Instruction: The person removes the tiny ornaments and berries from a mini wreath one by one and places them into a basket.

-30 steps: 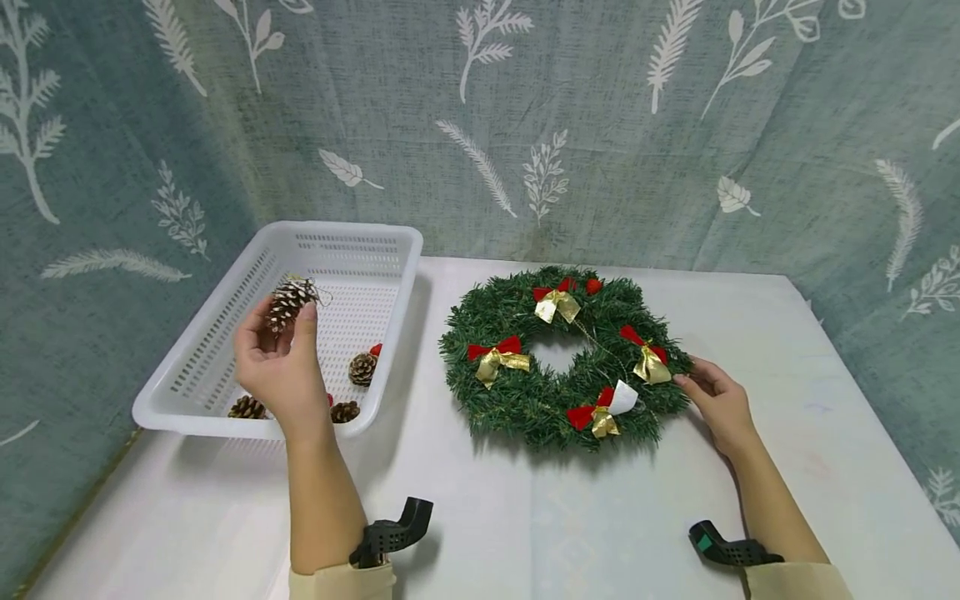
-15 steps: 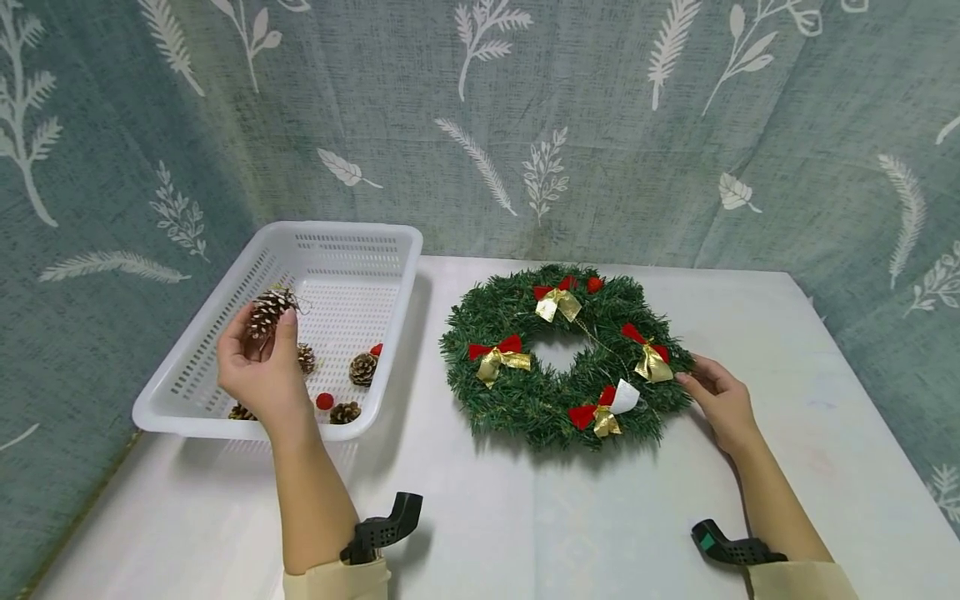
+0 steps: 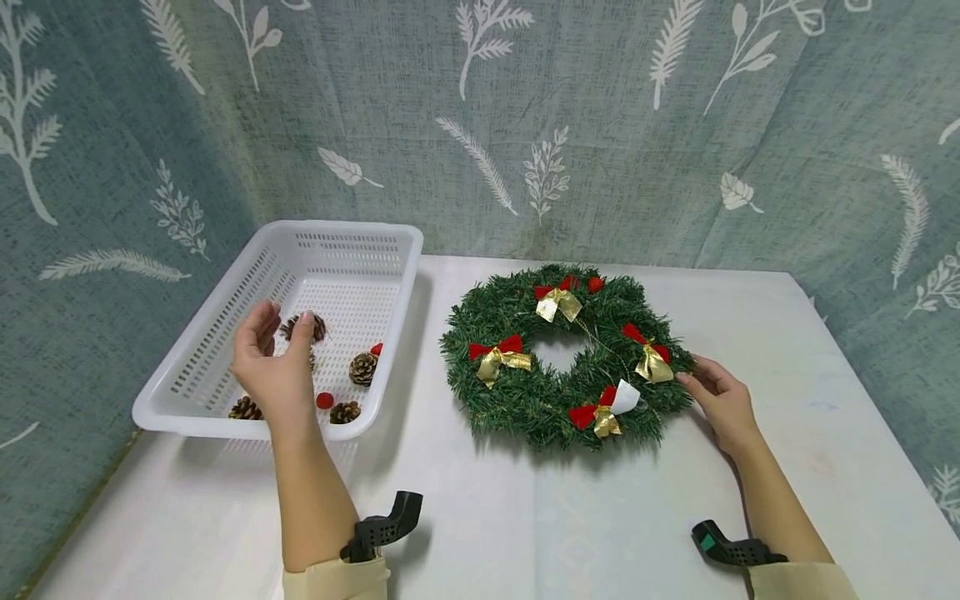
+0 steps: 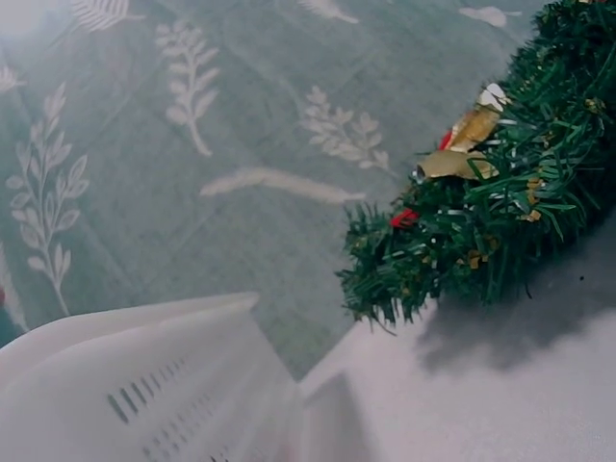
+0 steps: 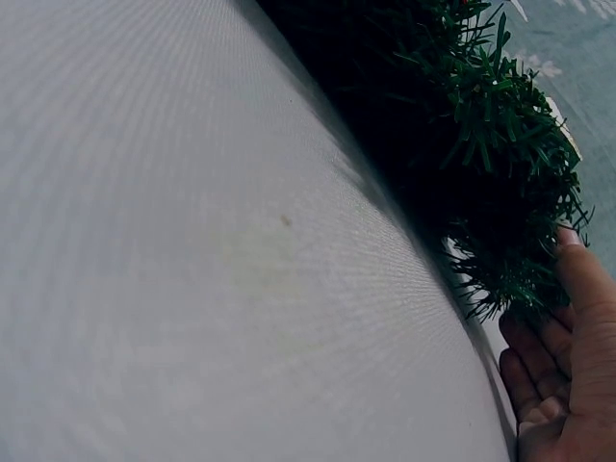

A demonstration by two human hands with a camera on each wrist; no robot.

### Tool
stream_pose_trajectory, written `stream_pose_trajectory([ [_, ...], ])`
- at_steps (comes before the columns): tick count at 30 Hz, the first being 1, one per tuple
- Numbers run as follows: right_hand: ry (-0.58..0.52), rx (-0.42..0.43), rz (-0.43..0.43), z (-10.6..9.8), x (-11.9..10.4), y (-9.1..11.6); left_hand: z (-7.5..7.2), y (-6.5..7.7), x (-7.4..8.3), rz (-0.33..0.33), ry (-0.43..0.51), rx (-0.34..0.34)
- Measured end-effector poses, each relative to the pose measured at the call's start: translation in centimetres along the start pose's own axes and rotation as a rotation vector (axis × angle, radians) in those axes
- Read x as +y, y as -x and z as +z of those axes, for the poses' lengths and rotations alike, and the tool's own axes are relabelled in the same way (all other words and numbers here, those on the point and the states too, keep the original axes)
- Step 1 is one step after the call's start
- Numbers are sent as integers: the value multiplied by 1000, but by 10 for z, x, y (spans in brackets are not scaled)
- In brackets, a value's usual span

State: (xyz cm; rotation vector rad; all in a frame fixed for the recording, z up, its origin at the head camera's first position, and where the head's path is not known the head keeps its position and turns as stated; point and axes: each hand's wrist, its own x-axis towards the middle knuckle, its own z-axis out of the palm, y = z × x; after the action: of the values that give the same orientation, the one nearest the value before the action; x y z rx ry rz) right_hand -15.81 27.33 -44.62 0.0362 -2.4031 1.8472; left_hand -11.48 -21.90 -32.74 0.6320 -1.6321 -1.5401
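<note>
My left hand hovers over the white plastic basket, thumb and fingers apart with nothing between them. Just past its fingertips is a white-tipped pine cone, partly hidden by the thumb. On the right, my right hand holds the edge of a green Christmas wreath. In the right wrist view, the thumb of that hand lies on top of the wreath's edge and the curled fingers are under it. Red and gold bows decorate the wreath, along with a red ball.
More pine cones and red balls lie in the basket. White table surface shows between basket and wreath and in front of both. A green leaf-patterned curtain hangs behind the table and along its sides.
The left hand has let go of the pine cone, which is now lower, by the basket's inside. That hand first moved left, then slightly right as its fingers parted. Right hand and wreath stay put.
</note>
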Motion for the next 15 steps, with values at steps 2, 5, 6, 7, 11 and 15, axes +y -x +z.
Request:
stream_pose_trajectory([
  [2, 7, 0, -3, 0, 0, 0, 0, 1, 0, 20, -31, -18],
  [5, -8, 1, -9, 0, 0, 1, 1, 4, 2, 46, -23, -28],
  [6, -12, 2, -13, 0, 0, 1, 1, 4, 3, 49, -15, -29],
  [7, -19, 4, -16, 0, 0, 1, 1, 5, 4, 52, -7, -31],
  [11, -43, 3, -24, 0, 0, 0, 3, 7, 8, 58, 14, -36],
  [15, -19, 4, -29, 0, 0, 0, 5, 9, 11, 69, 49, -42],
])
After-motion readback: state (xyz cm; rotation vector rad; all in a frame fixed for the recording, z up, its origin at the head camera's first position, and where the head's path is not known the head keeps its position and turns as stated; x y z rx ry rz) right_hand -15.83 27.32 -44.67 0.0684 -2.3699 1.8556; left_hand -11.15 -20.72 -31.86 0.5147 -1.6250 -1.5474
